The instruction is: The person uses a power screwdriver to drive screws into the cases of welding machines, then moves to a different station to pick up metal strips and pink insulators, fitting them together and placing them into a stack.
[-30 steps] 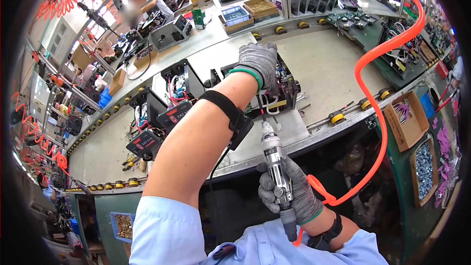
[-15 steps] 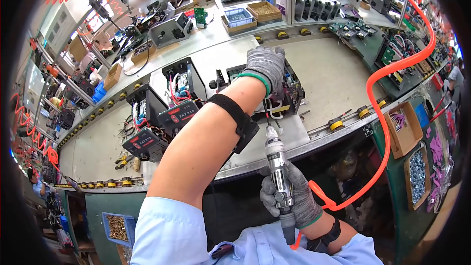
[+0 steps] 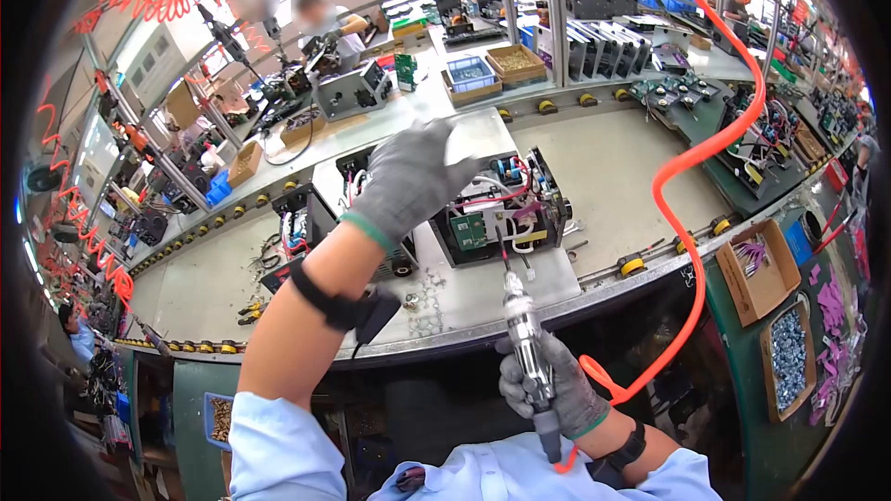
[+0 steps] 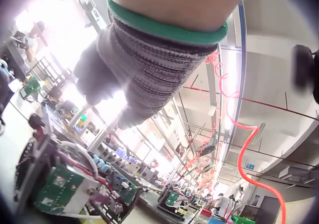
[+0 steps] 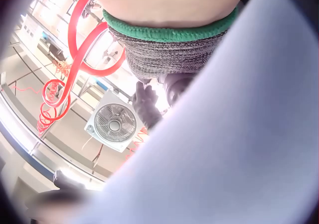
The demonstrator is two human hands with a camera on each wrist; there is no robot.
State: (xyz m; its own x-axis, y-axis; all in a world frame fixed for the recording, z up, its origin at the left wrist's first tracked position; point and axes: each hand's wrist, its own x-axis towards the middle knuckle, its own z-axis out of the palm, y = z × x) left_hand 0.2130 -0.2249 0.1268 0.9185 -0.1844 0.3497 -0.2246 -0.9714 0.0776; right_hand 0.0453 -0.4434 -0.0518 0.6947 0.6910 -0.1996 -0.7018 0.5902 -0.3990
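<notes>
My gloved left hand (image 3: pixel 408 176) is in the air, left of an open-topped device (image 3: pixel 478 223) with wires and a green board. Its thumb stands apart from the fingers, and nothing shows in its grasp. In the left wrist view the glove (image 4: pixel 149 64) hangs above the same device (image 4: pixel 60 186). My gloved right hand (image 3: pixel 568 390) grips a silver air screwdriver (image 3: pixel 529 343) near the bench's front edge, its bit pointing at the device's near side. Whether the bit touches anything is unclear. In the right wrist view a sleeve hides much of the glove (image 5: pixel 167 57).
More open devices (image 3: pixel 302 223) stand to the left, partly behind my left arm. An orange hose (image 3: pixel 691 160) loops down on the right. Boxes of purple parts (image 3: pixel 756 269) and screws (image 3: pixel 789 357) lie at right. Rollers (image 3: pixel 631 263) line the bench edge.
My left hand has moved left off the open device, uncovering its wires and board. My right hand keeps hold of the screwdriver, with little movement. The head view has shifted.
</notes>
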